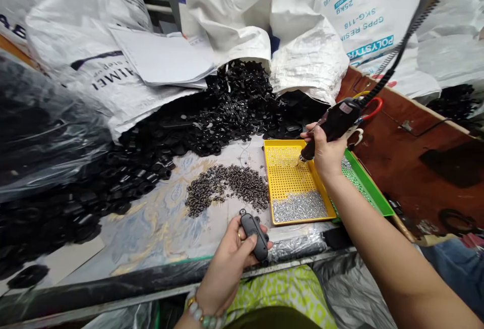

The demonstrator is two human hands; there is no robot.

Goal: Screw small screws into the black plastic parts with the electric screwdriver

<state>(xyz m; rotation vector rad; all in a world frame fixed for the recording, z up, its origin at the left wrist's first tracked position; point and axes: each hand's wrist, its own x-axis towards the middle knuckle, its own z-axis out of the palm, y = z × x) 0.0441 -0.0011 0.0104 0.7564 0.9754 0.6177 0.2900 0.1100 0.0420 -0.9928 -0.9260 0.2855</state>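
My left hand grips a black part, unscrewed I judge, while my right hand holding the electric screwdriver dips into the yellow tray mid-frame.

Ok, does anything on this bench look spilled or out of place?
Yes. Black moulded plastic parts have spilled from the open white woven sack across the patterned tabletop, and small dark metal screws lie in a loose heap there, outside the yellow perforated tray holding the silver screws.
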